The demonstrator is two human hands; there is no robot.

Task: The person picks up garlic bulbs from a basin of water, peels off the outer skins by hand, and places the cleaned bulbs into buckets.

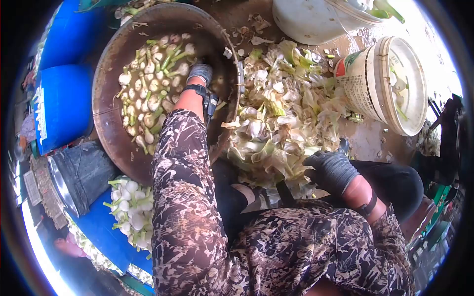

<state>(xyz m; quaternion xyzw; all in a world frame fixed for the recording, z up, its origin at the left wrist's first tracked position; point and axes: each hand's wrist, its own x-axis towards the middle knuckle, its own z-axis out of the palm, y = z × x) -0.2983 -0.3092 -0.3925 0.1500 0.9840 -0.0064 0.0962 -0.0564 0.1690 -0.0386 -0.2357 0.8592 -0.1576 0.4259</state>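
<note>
My left hand, in a grey glove, reaches into a large brown basin of murky water. Its fingers are hidden among or under the floating garlic bulbs, which carry short green stems, so I cannot see whether it grips any. Over the near right edge of a heap of garlic skins and leaves hovers or rests my right hand, also gloved. Its visible fingers are apart, one pointing away from me, and nothing shows in them.
A white printed bucket lies tilted at the right, and a pale tub stands behind the heap. Blue barrels and a dark bucket line the left. Trimmed white garlic is piled near my left elbow.
</note>
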